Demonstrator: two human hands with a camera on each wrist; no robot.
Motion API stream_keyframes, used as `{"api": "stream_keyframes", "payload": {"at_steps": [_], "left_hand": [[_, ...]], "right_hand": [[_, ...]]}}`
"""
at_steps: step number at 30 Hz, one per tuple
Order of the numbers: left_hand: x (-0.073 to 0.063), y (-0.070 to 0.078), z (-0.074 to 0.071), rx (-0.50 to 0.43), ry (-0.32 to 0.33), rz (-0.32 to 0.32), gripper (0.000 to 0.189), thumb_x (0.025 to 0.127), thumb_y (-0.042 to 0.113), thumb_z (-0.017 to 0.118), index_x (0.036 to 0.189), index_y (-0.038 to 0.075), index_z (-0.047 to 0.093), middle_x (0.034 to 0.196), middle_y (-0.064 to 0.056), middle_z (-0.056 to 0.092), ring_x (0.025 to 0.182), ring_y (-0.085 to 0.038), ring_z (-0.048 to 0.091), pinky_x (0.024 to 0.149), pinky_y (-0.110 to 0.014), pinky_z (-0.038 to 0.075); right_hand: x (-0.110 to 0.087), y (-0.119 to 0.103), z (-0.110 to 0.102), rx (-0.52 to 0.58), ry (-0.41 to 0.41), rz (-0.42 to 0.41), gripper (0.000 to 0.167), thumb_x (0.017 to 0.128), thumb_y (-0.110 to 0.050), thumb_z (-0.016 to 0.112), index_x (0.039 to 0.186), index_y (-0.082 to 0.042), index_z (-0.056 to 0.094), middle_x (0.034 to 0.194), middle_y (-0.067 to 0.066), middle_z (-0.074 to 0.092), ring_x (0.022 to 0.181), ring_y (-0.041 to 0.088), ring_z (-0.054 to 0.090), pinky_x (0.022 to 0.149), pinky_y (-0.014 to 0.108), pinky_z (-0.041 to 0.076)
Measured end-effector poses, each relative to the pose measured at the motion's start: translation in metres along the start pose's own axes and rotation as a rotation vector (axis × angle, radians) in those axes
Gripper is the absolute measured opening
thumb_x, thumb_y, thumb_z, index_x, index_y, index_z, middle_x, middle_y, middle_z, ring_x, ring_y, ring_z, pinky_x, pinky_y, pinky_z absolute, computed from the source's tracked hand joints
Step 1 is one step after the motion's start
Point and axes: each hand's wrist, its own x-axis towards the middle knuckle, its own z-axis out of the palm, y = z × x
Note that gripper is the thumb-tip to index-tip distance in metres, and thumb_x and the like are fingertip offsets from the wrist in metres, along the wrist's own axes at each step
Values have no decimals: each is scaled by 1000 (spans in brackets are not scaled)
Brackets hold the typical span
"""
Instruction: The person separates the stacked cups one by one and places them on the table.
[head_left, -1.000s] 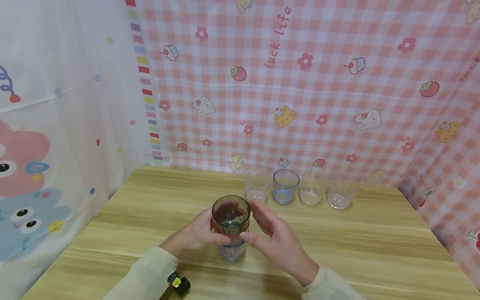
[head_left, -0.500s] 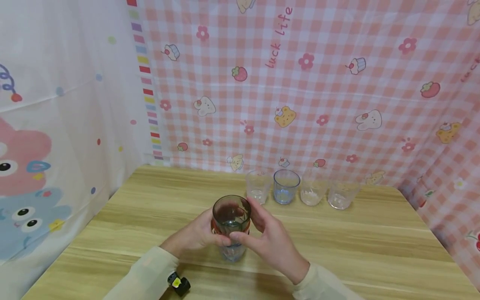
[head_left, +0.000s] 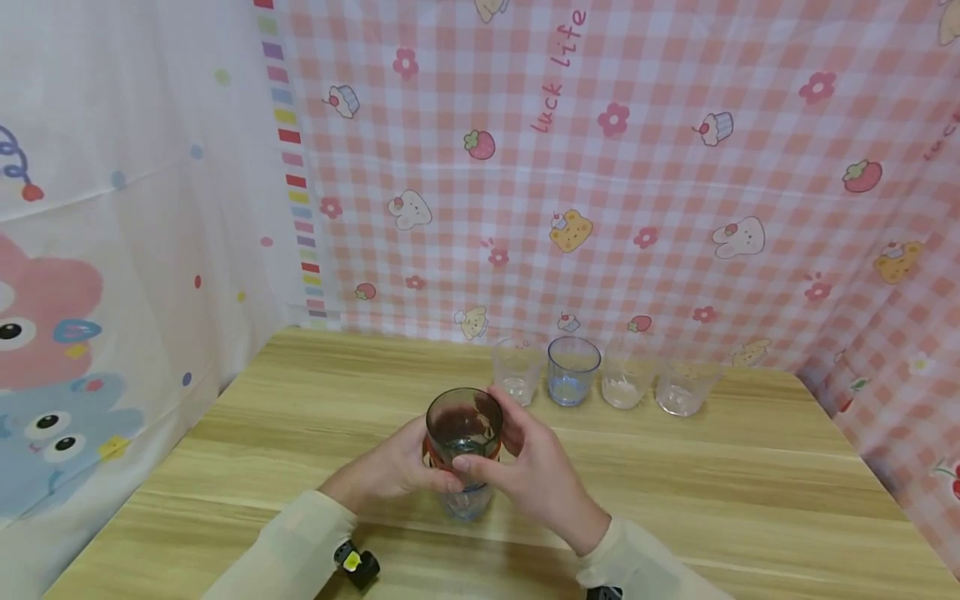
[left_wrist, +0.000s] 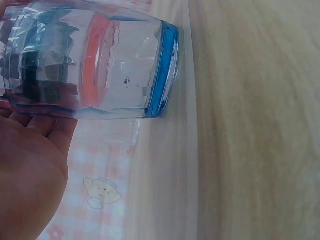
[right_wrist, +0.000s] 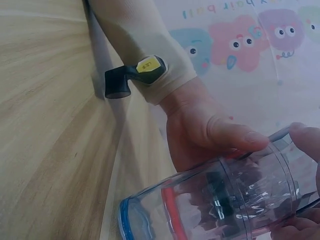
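A stack of nested clear plastic cups (head_left: 467, 503) stands upright in front of me, with a dark smoky cup (head_left: 448, 427) on top. Blue and red bands show through the stack's walls (left_wrist: 127, 75) in the left wrist view. My left hand (head_left: 396, 467) grips the stack from the left, thumb across its front. From the right, my right hand (head_left: 546, 477) holds the smoky cup, its thumb on the front and its fingers round the far side. The right wrist view shows the left hand (right_wrist: 200, 130) against the stack, with the right hand's fingers (right_wrist: 307, 142) at the top end.
Behind the stack, a row of separate cups stands near the table's back edge: a clear cup (head_left: 515, 379), a blue cup (head_left: 573, 375) and more clear cups (head_left: 681, 396) to the right. Patterned cloth (head_left: 600, 175) hangs behind the wooden table (head_left: 720, 492).
My right hand has moved left and closed in on the smoky cup, its thumb sliding onto the front. The left hand and the stack have stayed nearly still.
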Motion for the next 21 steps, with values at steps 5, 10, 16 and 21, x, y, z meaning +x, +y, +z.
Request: {"api": "stream_keyframes", "payload": {"at_steps": [5,10,16,21], "left_hand": [[-2,4,0,61,31,-35,88,89,36,91,158,8,44,153,-19,60,138,-11,61,120,-24,42],[-2,2,0,71,25,-49,89,88,38,92,159,10,45,153,-16,61,138,-12,61,122,-25,41],[-3,3,1,96,23,-49,89,88,37,92,159,12,45,152,-14,62,137,-18,61,120,-26,42],[-3,4,1,117,17,-81,91,88,34,93,161,17,40,156,-9,58,142,-19,58,121,-29,43]], "right_hand": [[1,0,-2,-3,-20,-7,92,89,-10,90,163,6,37,153,21,62,140,36,63,116,39,52],[3,1,-3,15,-24,16,91,89,-12,90,162,4,39,151,20,64,139,35,64,116,39,52],[4,1,-5,20,-22,62,91,90,-18,91,162,2,41,153,19,63,141,35,63,116,40,53],[5,1,-6,15,-8,88,91,90,-23,91,163,1,41,155,19,61,142,36,62,115,42,53]]}}
